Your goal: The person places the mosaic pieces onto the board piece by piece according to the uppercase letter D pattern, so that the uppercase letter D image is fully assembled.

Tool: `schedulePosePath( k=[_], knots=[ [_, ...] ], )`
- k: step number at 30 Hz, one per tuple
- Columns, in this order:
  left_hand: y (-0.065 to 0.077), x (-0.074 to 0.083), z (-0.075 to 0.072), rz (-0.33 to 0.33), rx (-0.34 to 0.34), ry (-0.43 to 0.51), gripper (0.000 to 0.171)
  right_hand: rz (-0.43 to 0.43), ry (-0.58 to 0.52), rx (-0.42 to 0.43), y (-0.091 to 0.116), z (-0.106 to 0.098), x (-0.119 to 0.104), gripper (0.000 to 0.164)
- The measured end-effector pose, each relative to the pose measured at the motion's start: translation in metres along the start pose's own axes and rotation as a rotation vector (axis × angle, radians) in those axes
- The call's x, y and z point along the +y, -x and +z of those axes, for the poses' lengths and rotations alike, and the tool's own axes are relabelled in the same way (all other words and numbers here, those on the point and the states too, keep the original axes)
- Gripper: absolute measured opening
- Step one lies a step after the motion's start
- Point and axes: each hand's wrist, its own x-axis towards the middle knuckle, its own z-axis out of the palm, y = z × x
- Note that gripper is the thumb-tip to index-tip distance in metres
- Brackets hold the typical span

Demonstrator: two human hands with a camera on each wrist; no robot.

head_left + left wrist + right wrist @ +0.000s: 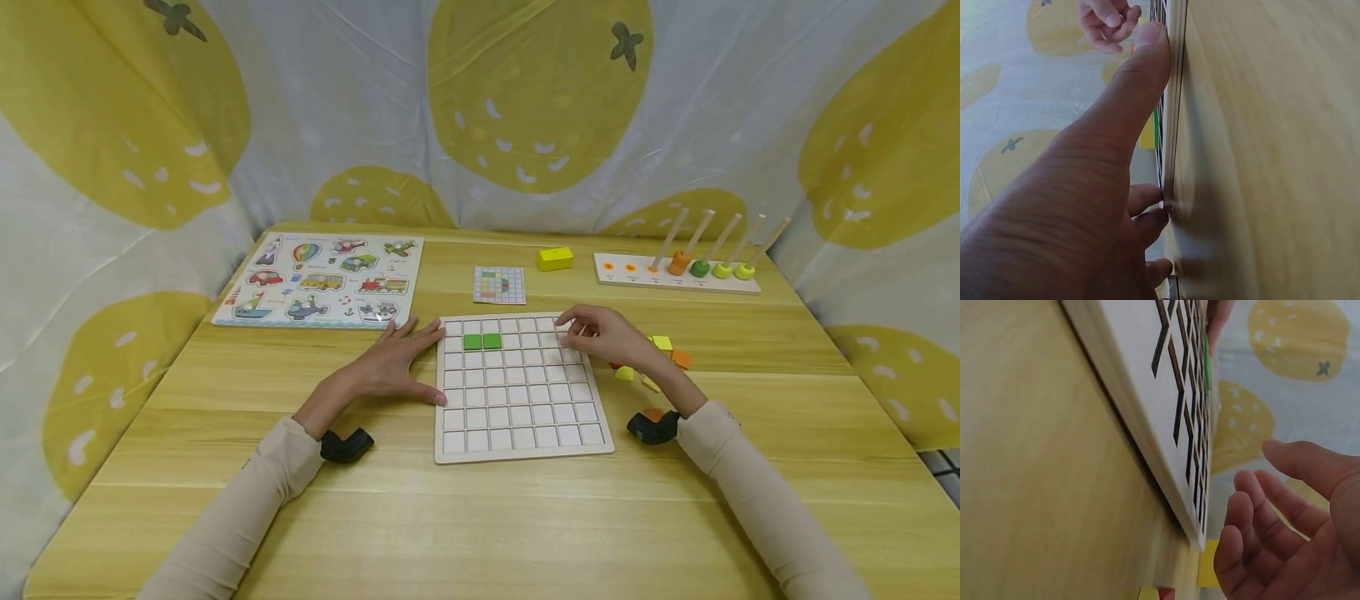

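A white wooden grid board [525, 456] lies flat in the middle of the table, with two green square tiles [472, 342] side by side near its upper left. Along the board's left edge, my left hand [390, 362] rests with spread fingers; its thumb [1147, 47] lies against the rim in the left wrist view. Over the board's far right corner hovers my right hand [611, 337], its fingers loosely bent. In the right wrist view, thumb and fingers [1241, 509] stand apart with nothing between them. Loose yellow, orange and red tiles [662, 342] lie partly hidden beneath the right forearm.
Behind the board lies a small card with a coloured grid pattern [499, 285], near a yellow block [555, 259]. A vehicle picture puzzle [322, 283] is at the back left. At the back right stands a peg board [675, 279] with upright sticks and coloured beads.
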Motion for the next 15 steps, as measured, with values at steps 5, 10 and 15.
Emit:
schedulePosePath(
  k=[5, 10, 15],
  knots=[
    [-0.001, -0.001, 0.001, -0.011, -0.006, -0.003, 0.111, 0.013, 0.001, 0.018, 0.016, -0.015, 0.007, 0.032],
    [-0.001, -0.002, 0.001, -0.018, -0.014, -0.003, 0.111, 0.011, 0.014, 0.051, 0.029, -0.033, 0.015, 0.037],
    [-0.001, -0.001, 0.001, -0.016, -0.012, -0.001, 0.111, 0.005, 0.020, 0.081, 0.042, -0.048, 0.023, 0.040]
  ],
)
